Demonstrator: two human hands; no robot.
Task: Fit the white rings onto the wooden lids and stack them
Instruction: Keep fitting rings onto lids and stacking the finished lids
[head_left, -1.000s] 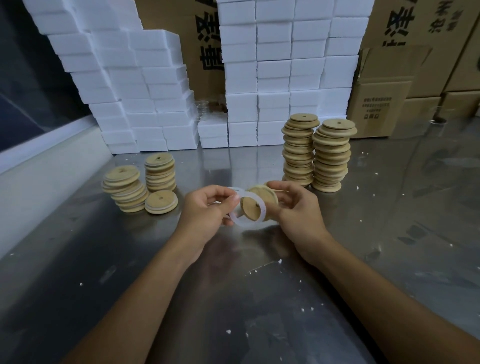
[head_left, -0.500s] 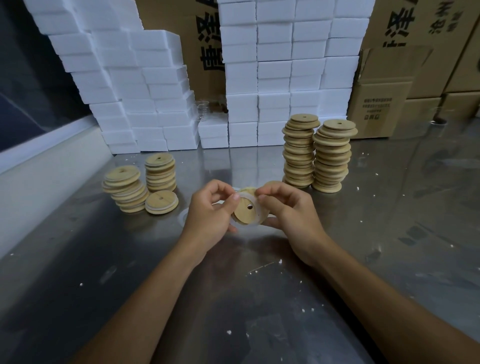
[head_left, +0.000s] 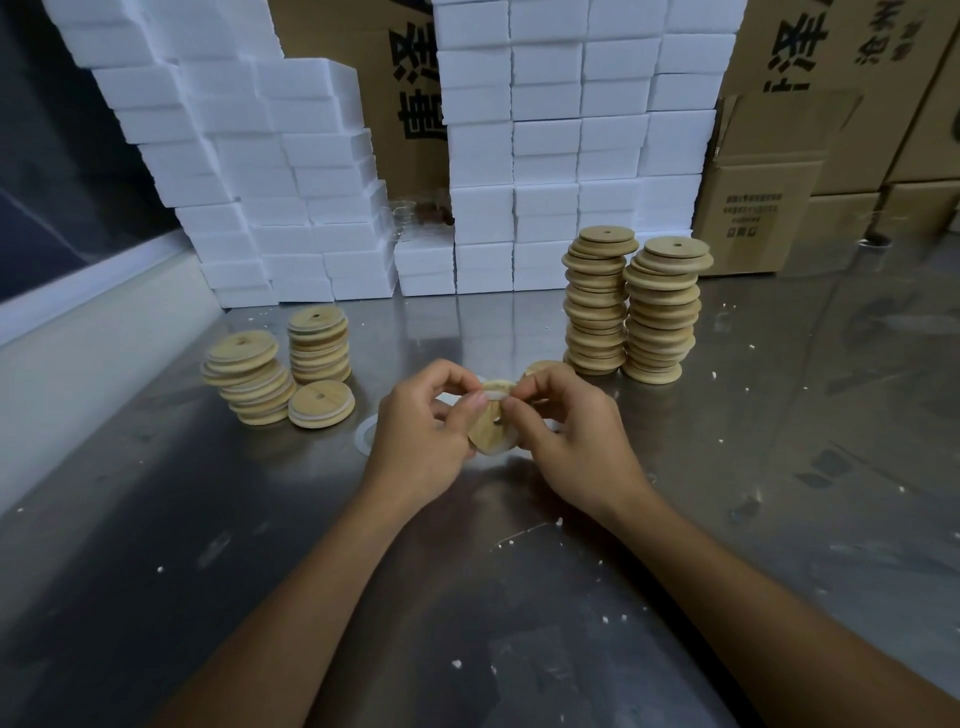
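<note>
Grip: left hand (head_left: 423, 434) and right hand (head_left: 576, 441) both pinch one wooden lid (head_left: 492, 426) above the steel table (head_left: 779, 467); thumbs and forefingers meet at its upper edge, pressing the white ring (head_left: 496, 396) on.
Ring seating: likely half on; its lower arc shows under the lid.
Risk: ring could spring off the far side if pressed unevenly, or the lid could slip down between the palms.
Nearby: loose ring (head_left: 365, 432) lies left of the grip; ringed stacks (head_left: 270, 371) farther left; bare lid stacks (head_left: 631, 306) beyond and right, close enough to knock.
Hidden: the lid's far rim, another lid (head_left: 545, 368) behind the right knuckles, and rings under the hands.
</note>
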